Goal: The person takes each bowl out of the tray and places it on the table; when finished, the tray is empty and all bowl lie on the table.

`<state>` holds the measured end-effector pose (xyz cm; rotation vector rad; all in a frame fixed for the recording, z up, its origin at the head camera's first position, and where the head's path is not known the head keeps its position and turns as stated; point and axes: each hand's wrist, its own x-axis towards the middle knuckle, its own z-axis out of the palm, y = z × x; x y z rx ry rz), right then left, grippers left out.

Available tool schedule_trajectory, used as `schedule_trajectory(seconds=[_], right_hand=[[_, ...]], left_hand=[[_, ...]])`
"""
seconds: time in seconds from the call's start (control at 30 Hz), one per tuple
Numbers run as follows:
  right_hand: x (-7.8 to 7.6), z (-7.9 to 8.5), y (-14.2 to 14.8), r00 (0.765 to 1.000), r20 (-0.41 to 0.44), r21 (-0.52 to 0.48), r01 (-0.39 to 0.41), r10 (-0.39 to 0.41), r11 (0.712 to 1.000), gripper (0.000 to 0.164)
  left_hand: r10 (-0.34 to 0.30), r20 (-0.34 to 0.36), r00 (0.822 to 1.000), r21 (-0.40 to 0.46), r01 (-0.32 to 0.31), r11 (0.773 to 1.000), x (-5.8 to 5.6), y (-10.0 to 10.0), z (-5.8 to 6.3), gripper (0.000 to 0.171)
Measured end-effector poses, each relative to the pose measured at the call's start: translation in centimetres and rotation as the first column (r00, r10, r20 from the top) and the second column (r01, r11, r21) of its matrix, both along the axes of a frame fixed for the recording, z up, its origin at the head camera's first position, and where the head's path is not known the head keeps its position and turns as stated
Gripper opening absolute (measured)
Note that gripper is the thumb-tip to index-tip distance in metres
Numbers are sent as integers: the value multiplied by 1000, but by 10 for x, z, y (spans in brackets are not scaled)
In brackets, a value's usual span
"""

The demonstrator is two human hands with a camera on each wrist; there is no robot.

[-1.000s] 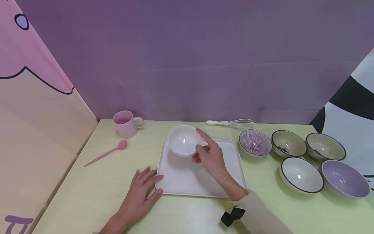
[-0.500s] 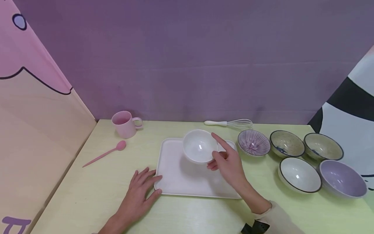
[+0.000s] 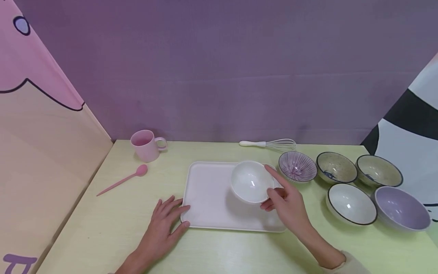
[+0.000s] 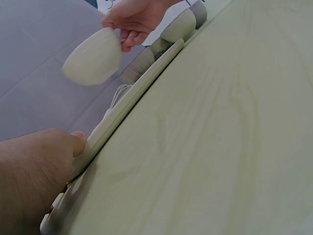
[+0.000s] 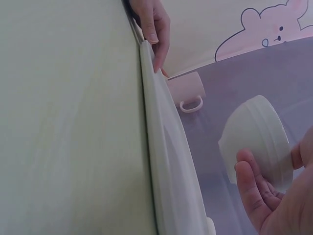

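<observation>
My right hand (image 3: 289, 205) holds a glossy white cup (image 3: 251, 182) by its right side, with the index finger along the rim; fingers cover that side. The cup hangs above the right half of a white rectangular tray (image 3: 208, 198), apart from it, as the left wrist view shows the cup (image 4: 93, 58) in the air. At the tray's left edge my left hand (image 3: 161, 224) rests with fingers spread, fingertips and thumb touching the rim. In the right wrist view the held cup (image 5: 259, 137) shows its outer wall, and the left hand (image 5: 151, 24) touches the tray's far end.
A pink mug (image 3: 145, 146) and a pink spoon (image 3: 124, 179) sit at the left. Behind the tray lies a whisk (image 3: 268, 144). Several bowls crowd the right, among them a purple-striped bowl (image 3: 297, 166), a black-rimmed white bowl (image 3: 351, 204) and a lilac bowl (image 3: 402, 208).
My right hand has carried the white cup rightward and nearer to me over the tray. The left hand keeps its place at the tray's edge.
</observation>
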<state>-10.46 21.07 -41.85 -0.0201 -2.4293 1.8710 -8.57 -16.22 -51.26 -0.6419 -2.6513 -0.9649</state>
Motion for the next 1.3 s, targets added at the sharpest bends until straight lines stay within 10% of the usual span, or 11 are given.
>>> schedule_trajectory(seconds=[1.3], right_hand=[[60,-47,106,985,17,-89,175,-174,981,65]], left_hand=[[9,7,1000,-10,-9,1000,0,-1,0,41]])
